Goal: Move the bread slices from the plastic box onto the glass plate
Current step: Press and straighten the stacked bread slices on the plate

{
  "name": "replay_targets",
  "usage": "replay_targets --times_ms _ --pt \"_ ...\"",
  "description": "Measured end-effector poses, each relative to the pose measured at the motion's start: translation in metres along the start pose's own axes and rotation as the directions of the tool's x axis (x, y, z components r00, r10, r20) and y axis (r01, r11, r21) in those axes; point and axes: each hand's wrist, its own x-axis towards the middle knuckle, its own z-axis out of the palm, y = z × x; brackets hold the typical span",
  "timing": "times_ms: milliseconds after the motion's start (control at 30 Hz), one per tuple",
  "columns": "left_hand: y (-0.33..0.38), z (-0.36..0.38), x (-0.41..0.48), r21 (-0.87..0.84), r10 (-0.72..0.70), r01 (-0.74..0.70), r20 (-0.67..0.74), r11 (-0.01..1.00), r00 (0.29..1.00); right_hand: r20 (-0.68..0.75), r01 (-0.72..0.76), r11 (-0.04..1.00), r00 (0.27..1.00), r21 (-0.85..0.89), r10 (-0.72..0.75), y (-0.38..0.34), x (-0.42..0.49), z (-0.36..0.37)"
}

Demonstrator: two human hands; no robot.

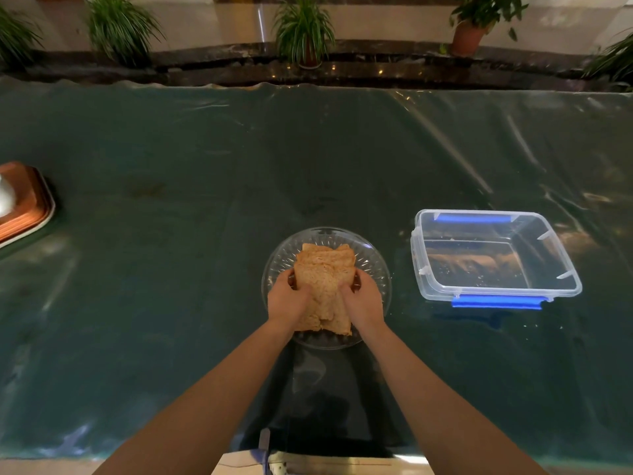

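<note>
A stack of brown bread slices (pixel 324 272) lies on the clear glass plate (pixel 376 269) in the middle of the table. My left hand (pixel 287 299) grips the stack's left side and my right hand (pixel 363 298) grips its right side, fingers curled around the edges. The near part of the stack sits between my palms. To the right stands the clear plastic box (pixel 495 257) with blue clips, lid off, and no bread shows inside it.
The table wears a dark green cloth under a wrinkled clear plastic sheet (pixel 171 200). A brown tray (pixel 24 204) juts in at the left edge. Potted plants (pixel 303 29) line a ledge beyond the table's far edge.
</note>
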Motion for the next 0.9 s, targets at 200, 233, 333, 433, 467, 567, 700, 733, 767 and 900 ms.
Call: replay_targets --times_ms 200,233,333,433,467,567,700,733,767,900 --pt "0.009 0.003 0.008 0.0 0.005 -0.005 -0.002 1.0 1.0 0.005 0.003 0.998 1.0 -0.055 -0.003 -0.005 0.012 -0.003" --pt "0.01 0.003 0.009 0.003 0.004 -0.004 0.0 1.0 1.0 0.008 -0.001 0.998 1.0 -0.067 0.001 -0.004 0.014 -0.002" --pt "0.01 0.003 0.009 0.02 0.005 -0.005 0.006 1.0 1.0 0.018 -0.023 0.993 1.0 -0.119 0.025 -0.004 0.017 -0.001" --pt "0.008 0.004 0.008 0.043 0.052 -0.051 -0.027 0.998 0.998 -0.012 -0.042 0.983 0.999 -0.18 0.04 -0.003 0.016 0.0" --pt "0.008 0.004 0.007 0.058 0.065 -0.063 -0.041 0.996 0.997 -0.024 -0.04 0.983 0.999 -0.179 0.036 -0.003 0.015 0.0" --pt "0.008 0.006 0.006 0.074 0.082 -0.078 -0.056 0.994 0.995 -0.049 -0.039 0.985 0.998 -0.167 0.031 -0.003 0.013 0.0" --pt "0.009 0.006 0.003 0.072 0.093 -0.087 -0.084 0.994 0.992 -0.04 -0.018 0.986 0.999 -0.168 0.011 -0.005 0.012 -0.002" --pt "0.008 0.006 0.002 0.079 0.101 -0.094 -0.087 0.992 0.991 -0.038 -0.014 0.985 0.999 -0.174 0.008 -0.005 0.012 -0.002" --pt "0.008 0.006 0.002 0.085 0.109 -0.101 -0.091 0.991 0.99 -0.042 -0.013 0.982 0.999 -0.187 0.005 -0.003 0.012 -0.002" --pt "0.005 0.007 -0.003 0.076 0.115 -0.106 -0.129 0.991 0.985 -0.081 -0.008 0.974 0.997 -0.224 -0.011 -0.002 0.008 -0.002"
